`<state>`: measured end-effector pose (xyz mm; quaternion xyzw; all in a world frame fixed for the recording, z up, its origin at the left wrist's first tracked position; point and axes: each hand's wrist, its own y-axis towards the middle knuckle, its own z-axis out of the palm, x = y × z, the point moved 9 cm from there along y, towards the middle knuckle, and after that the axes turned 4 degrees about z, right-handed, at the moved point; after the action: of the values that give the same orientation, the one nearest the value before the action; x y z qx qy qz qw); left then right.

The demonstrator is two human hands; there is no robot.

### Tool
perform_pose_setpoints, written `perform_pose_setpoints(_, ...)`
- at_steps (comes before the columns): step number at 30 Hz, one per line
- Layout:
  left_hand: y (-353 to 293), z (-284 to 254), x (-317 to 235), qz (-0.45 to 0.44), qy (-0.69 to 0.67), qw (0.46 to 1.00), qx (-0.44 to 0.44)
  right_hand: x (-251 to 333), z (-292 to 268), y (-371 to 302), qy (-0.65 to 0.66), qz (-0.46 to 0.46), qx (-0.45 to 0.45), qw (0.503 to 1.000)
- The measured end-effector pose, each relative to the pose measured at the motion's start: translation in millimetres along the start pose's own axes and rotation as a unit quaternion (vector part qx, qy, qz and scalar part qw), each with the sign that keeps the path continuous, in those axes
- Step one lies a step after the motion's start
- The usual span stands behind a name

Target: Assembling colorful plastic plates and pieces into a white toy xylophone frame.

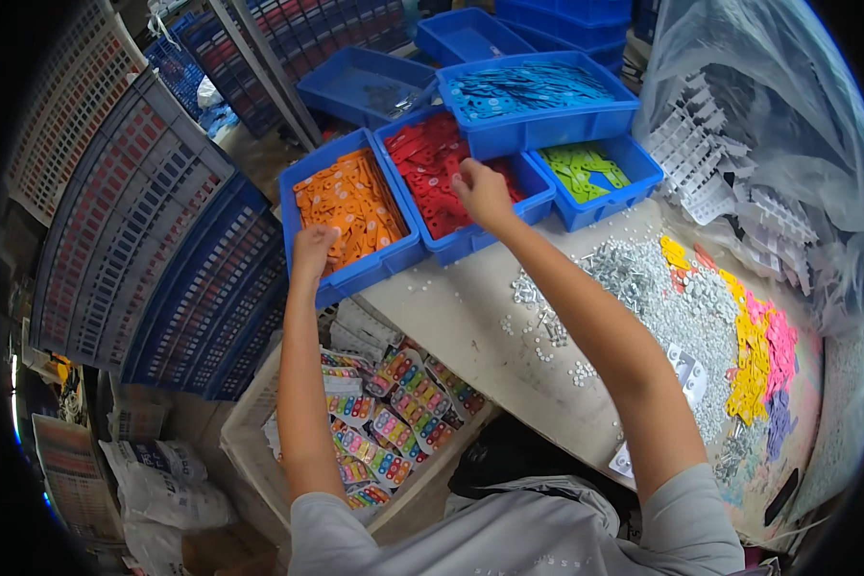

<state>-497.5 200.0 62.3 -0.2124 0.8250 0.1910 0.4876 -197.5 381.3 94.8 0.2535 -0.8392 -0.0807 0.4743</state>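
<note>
My left hand [314, 252] is at the near left edge of a blue bin [293, 206] filled with flat orange plastic pieces [350, 206]. Its fingers are curled together over those pieces; whatever they may hold is hidden. Over the neighbouring blue bin [463, 245], which is full of red plastic pieces [427, 163], my right hand [485, 195] has thumb and fingers pinched. I cannot make out what, if anything, is between them. Behind and above sits a tilted blue bin [557, 125] of blue pieces [528, 88], and to its near right another with lime-green pieces [586, 173].
Small silvery metal parts [643, 288] are heaped on the table [451, 312], beside yellow pieces [751, 355], pink pieces [780, 350] and purple ones [778, 422]. A crate [259, 432] below holds colourful carded packs [389, 432]. Stacked crates [125, 230] stand left; plastic sheeting [787, 106] hangs right.
</note>
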Motion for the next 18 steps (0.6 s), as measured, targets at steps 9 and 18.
perform_pose_setpoints(9,-23,-10,-23,0.044,-0.204,0.978,-0.007,13,-203,-152,0.301,0.121,0.056,0.944)
perform_pose_setpoints(18,-163,170,-150,0.058,-0.282,0.932,0.221,-52,-353,-310,0.113,0.269,-0.103,0.951)
